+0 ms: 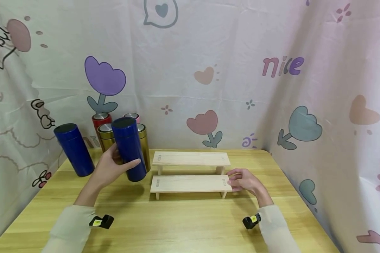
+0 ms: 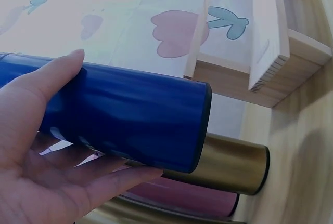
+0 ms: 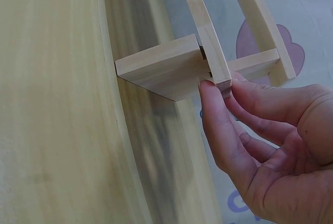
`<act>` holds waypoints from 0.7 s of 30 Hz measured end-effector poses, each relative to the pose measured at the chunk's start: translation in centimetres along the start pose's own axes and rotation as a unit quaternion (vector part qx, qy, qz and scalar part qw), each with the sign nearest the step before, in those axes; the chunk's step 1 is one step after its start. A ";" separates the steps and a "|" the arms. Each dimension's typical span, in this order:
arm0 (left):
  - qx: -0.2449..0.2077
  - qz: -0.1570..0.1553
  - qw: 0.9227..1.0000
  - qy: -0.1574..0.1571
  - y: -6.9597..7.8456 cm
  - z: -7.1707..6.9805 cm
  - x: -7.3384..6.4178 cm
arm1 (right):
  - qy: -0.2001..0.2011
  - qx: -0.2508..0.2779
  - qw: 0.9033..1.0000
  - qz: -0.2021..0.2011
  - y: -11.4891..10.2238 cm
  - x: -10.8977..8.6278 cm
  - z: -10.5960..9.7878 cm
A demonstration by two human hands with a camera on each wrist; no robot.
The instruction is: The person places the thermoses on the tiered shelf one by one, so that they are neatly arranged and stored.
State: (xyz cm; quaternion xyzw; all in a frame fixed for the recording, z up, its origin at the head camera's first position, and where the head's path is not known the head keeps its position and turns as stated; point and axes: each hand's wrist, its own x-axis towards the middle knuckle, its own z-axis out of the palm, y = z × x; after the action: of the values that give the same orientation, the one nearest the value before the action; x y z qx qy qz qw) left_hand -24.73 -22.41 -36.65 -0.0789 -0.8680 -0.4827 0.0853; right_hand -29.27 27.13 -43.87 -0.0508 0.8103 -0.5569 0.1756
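My left hand grips a dark blue thermos, fingers round its back and thumb across its front. In the left wrist view this thermos lies in the hand with its base raised off the table. A two-step wooden shelf of pale wood stands mid-table. At the right end of its lower board, my right hand pinches the board end between thumb and fingers, as the right wrist view shows with the board between them.
A second blue thermos stands at the far left. Behind the held one are gold thermoses, a red thermos and a pink-topped one. A patterned cloth hangs along the wooden table's back and sides.
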 end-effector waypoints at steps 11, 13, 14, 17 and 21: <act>-0.019 0.012 1.000 0.000 1.4 0.7 0.8 | -0.001 -0.005 1.000 0.000 -0.2 -0.2 0.0; -0.018 0.012 1.000 -0.002 1.6 0.9 1.0 | -0.001 -0.006 1.000 0.000 -0.2 -0.2 0.0; -0.018 0.014 1.000 -0.003 1.8 1.0 1.1 | -0.001 -0.007 1.000 -0.001 -0.1 -0.1 0.0; -0.014 0.020 1.000 -0.004 2.2 1.3 1.2 | -0.004 -0.007 1.000 -0.002 -0.1 -0.1 0.0; -0.008 0.037 0.999 -0.003 2.7 1.5 1.3 | -0.009 -0.005 1.000 -0.003 0.0 -0.1 -0.1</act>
State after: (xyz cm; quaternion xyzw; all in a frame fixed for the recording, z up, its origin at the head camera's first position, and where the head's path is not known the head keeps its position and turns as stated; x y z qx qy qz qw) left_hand -25.49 -19.68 -34.87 -0.1129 -0.8611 -0.4856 0.0998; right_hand -29.22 27.21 -43.86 -0.0590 0.8116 -0.5525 0.1806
